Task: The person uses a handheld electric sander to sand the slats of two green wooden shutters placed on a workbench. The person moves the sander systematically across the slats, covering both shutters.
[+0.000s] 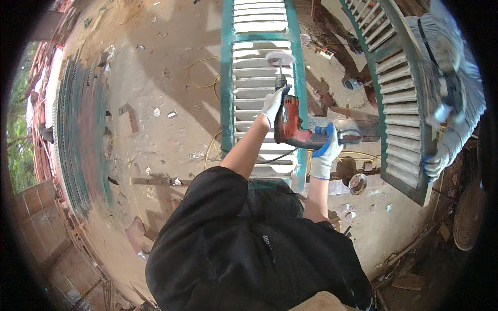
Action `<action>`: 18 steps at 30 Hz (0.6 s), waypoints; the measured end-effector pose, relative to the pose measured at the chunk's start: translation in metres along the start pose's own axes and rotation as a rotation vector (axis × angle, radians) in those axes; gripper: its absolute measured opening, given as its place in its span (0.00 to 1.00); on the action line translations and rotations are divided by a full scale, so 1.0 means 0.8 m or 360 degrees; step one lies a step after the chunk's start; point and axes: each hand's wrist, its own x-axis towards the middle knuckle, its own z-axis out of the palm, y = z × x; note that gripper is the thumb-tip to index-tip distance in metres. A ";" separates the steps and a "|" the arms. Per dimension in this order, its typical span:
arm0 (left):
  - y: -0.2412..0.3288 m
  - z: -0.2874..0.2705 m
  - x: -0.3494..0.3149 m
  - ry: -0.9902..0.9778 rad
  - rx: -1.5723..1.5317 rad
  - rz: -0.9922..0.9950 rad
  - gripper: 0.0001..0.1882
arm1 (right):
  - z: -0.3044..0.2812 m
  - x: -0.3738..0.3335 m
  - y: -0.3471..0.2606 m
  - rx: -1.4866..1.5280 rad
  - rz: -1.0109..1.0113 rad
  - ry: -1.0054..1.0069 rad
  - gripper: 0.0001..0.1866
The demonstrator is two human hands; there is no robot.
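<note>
A red and black power drill [287, 118] is in both of my gloved hands, turned away from me over a louvered shutter. My left hand [272, 107] wraps round the front of the drill, just behind its chuck. My right hand [328, 151], in a white glove with blue, is closed round the rear handle. A pale round sanding disc [279, 57] sits on the drill's shaft above the upper slats; whether it touches them I cannot tell. The shutter [226, 98] has a green frame and whitish slats and lies lengthwise in front of me.
At the right, another person's gloved hand [439, 161] holds a second louvered shutter [400, 111], and that person has a tool near it. Green lengths [78, 135] are stacked at the left. Yellow cord [199, 83] and scraps lie on the dirt floor.
</note>
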 end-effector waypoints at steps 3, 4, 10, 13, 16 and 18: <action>-0.002 -0.044 0.015 0.0089 0.0244 0.0094 0.19 | 0.012 -0.021 0.032 0.0024 0.0029 0.0002 0.07; -0.006 -0.063 0.016 0.0112 0.0206 0.0215 0.17 | 0.017 -0.022 0.040 -0.0076 0.0021 -0.0082 0.06; 0.001 -0.105 0.001 0.0213 -0.0136 0.0071 0.14 | 0.029 -0.024 0.065 -0.0056 0.0143 -0.0296 0.06; 0.008 -0.076 -0.007 0.0106 -0.0112 -0.0022 0.15 | 0.009 -0.041 0.060 -0.0003 -0.0036 -0.0062 0.06; 0.005 -0.053 -0.004 0.0057 0.0298 -0.0083 0.19 | -0.002 -0.046 0.052 -0.0003 0.0010 0.0092 0.05; -0.001 -0.056 -0.004 0.0077 0.0318 -0.0084 0.20 | -0.001 -0.040 0.047 -0.0089 0.0015 0.0025 0.05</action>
